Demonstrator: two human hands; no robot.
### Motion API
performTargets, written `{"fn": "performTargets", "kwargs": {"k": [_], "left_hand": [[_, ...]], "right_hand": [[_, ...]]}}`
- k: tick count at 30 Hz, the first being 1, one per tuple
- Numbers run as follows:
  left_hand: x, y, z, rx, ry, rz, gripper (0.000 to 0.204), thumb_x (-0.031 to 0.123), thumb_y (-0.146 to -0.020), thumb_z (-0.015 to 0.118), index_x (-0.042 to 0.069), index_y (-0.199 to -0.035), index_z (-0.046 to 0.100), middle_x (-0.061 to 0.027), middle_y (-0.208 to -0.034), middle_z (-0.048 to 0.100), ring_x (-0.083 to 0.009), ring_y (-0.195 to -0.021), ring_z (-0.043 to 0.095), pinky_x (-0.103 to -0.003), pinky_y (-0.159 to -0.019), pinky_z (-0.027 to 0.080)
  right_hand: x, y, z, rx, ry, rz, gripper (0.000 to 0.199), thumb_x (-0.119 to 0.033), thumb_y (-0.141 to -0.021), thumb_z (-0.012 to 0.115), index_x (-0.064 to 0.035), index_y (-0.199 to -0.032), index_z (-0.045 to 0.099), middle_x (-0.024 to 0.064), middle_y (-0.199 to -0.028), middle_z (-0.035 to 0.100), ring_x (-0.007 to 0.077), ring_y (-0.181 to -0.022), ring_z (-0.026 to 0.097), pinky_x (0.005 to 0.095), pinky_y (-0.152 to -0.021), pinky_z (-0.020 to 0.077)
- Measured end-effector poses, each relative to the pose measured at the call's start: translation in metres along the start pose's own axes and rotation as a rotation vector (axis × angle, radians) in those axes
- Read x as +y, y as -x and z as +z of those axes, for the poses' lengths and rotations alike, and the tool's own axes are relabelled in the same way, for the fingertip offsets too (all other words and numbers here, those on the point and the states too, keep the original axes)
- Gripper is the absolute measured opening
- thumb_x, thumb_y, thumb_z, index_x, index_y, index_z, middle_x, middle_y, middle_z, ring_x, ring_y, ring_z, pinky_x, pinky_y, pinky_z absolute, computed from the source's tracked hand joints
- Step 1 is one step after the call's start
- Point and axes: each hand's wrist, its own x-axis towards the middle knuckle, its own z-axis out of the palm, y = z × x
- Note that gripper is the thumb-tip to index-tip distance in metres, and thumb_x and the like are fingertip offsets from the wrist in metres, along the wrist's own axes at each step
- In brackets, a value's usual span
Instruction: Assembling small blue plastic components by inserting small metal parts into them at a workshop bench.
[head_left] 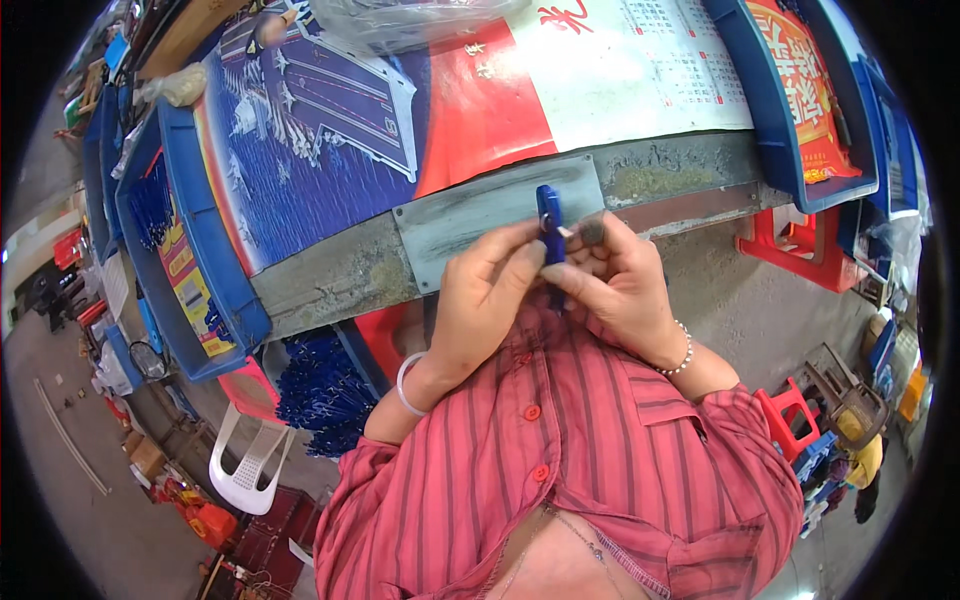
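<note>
both raised before chest: left hand (490,290), right hand (615,280) pinching upright blue plastic piece (549,225).

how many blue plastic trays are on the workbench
2 clearly: a blue plastic tray at the bench's left end, another blue plastic tray at its right. More blue bins at either edge may be trays.

Blue part (549,222) in the hands, red striped shirt (590,450) — blue trays (215,300), a red, white and blue poster (480,100), grey plate (470,215), white chair (245,465).
</note>
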Motion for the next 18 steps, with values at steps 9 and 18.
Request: {"fn": "performTargets", "kwargs": {"k": [9,18], "left_hand": [[0.009,0.0,-0.011,-0.159,-0.029,0.138,0.026,0.007,-0.089,0.057,-0.005,-0.112,0.059,-0.0103,-0.101,0.06,-0.0149,-0.087,0.059,-0.026,-0.078,0.047],[0.003,0.005,-0.015,-0.084,0.429,-0.105,0.023,0.007,-0.091,0.058,-0.005,-0.11,0.06,-0.0052,-0.09,0.065,-0.0093,-0.081,0.06,-0.023,-0.072,0.049]], "right_hand": [[-0.011,-0.003,0.008,-0.008,0.68,-0.568,0.023,-0.008,-0.076,0.074,-0.0007,-0.088,0.056,0.0082,-0.068,0.06,0.0094,-0.056,0.06,0.0242,-0.051,0.045],[-0.003,-0.003,0.008,-0.19,0.046,0.055,0.018,-0.004,-0.086,0.064,0.0004,-0.099,0.053,0.0014,-0.078,0.059,0.0039,-0.058,0.055,0.0174,-0.049,0.0425]]}}
